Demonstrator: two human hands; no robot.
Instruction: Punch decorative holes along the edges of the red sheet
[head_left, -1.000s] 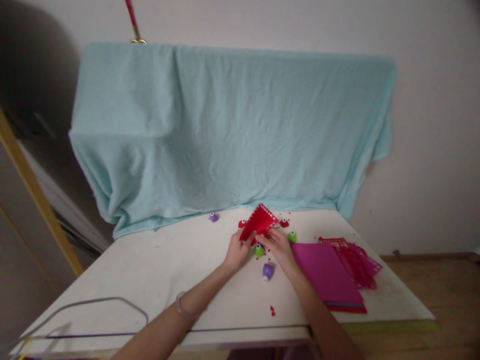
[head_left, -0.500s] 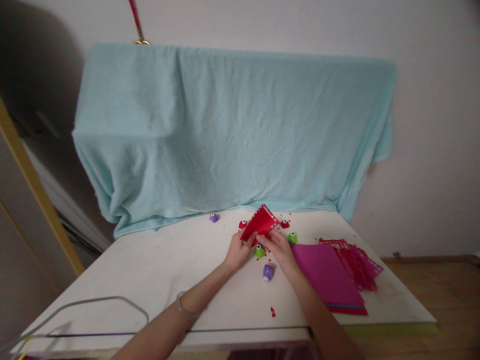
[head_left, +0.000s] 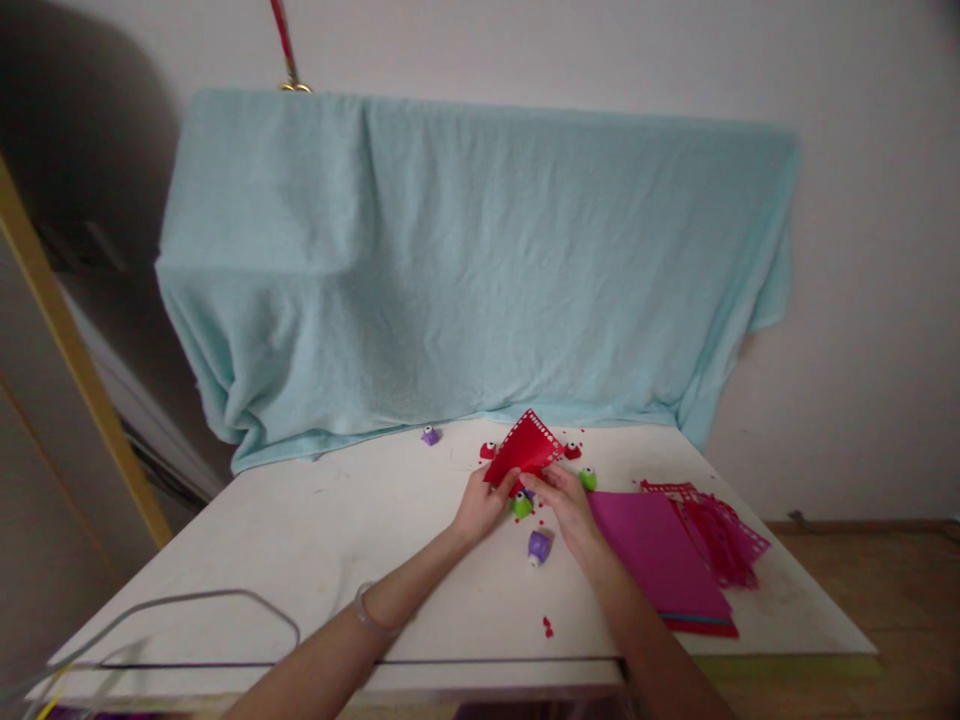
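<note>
Between my two hands is a sheet of red paper [head_left: 531, 445] with holes punched along its upper edges. My left hand [head_left: 484, 503] pinches its lower left part, the thumb lying on top. On the lower right, my right hand [head_left: 561, 500] grips the same sheet with thumb and fingers. Just below the paper sits a small green craft punch [head_left: 521, 506] with a white, eye-like top. Closer to me lies a purple punch [head_left: 538, 546]. Red punches [head_left: 488, 451] stand beside the sheet, and another green punch [head_left: 588, 479] is right of my right hand. Tiny red cut-outs are scattered around.
A stack of magenta paper [head_left: 652, 550] lies to the right, with punched red and pink scraps [head_left: 721, 535] beyond it. Another purple punch [head_left: 430, 436] stands at the back. A pale blue cloth [head_left: 480, 260] hangs behind the white table [head_left: 360, 530]. A grey cable [head_left: 195, 598] curves at front left.
The view has shifted slightly. Both hands keep holding the red paper, which is opened a little flatter toward me. The punches stay in place.
</note>
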